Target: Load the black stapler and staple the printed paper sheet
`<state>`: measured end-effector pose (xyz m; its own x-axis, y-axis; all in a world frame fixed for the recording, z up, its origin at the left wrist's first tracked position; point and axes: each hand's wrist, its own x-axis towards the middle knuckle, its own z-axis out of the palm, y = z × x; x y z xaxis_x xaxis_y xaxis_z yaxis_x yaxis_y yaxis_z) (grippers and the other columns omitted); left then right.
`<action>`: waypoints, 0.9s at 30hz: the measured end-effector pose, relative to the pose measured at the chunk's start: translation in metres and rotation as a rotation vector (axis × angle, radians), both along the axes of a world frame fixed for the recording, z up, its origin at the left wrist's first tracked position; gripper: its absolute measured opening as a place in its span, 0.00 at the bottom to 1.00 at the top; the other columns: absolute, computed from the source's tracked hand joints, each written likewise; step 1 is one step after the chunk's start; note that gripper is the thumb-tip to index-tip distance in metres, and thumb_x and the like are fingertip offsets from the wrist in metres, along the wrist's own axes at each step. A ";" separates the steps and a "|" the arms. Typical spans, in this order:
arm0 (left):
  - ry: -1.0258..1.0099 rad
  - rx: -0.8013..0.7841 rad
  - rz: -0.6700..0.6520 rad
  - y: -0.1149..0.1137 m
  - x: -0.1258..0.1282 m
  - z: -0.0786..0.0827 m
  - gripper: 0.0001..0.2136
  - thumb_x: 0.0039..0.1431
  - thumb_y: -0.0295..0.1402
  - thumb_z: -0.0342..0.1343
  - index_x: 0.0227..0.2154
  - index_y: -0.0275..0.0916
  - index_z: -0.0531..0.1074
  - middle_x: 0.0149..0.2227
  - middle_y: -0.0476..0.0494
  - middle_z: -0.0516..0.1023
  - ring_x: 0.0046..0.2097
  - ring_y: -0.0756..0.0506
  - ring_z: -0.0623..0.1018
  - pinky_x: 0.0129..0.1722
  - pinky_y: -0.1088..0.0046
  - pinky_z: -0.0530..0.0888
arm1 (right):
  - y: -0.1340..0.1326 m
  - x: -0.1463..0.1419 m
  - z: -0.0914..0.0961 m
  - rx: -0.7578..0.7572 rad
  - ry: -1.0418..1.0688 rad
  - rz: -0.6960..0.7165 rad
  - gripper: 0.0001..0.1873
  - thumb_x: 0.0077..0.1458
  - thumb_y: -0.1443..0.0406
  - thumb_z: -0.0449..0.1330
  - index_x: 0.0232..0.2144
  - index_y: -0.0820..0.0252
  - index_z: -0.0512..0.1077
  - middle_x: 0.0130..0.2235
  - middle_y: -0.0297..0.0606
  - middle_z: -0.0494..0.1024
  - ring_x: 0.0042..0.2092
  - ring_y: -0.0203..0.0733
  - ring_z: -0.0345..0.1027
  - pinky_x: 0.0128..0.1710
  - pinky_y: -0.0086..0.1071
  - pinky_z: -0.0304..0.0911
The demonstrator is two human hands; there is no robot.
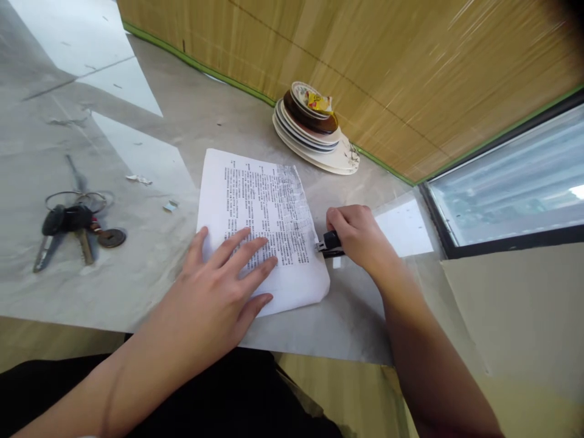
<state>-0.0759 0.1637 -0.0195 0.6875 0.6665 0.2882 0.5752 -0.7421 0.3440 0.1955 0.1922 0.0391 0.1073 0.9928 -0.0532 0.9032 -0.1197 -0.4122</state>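
Printed paper sheets (214,188) lie at a slant on the grey table, covered in dense text. My left hand (228,277) rests flat on their lower left part, fingers spread. At the right edge of the sheets, my right hand (358,234) is closed around a small black stapler (331,241). Its metal front end sits at the paper's edge; whether the jaws are pressed together is too small to tell. Most of the stapler's body is hidden in my palm.
A ring of keys (73,219) lies at the left of the table (173,280). Small paper scraps (139,179) are beside it. At the back, stacked plates (314,137) with a yellow packet (319,102) on top stand by the bamboo-like wall covering (365,67). A black-framed window (506,188) is on the right.
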 end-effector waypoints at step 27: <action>-0.067 -0.152 -0.156 0.029 -0.055 0.027 0.14 0.70 0.30 0.57 0.55 0.48 0.78 0.59 0.42 0.79 0.61 0.40 0.76 0.62 0.53 0.73 | 0.011 -0.050 -0.024 0.239 0.486 0.402 0.14 0.63 0.54 0.64 0.42 0.58 0.76 0.39 0.38 0.75 0.41 0.45 0.68 0.44 0.39 0.62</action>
<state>-0.1308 0.1923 0.0070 0.7684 0.5928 0.2412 0.4294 -0.7570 0.4926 0.1457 0.2030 0.0150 -0.2541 0.9409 0.2238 0.5635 0.3321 -0.7564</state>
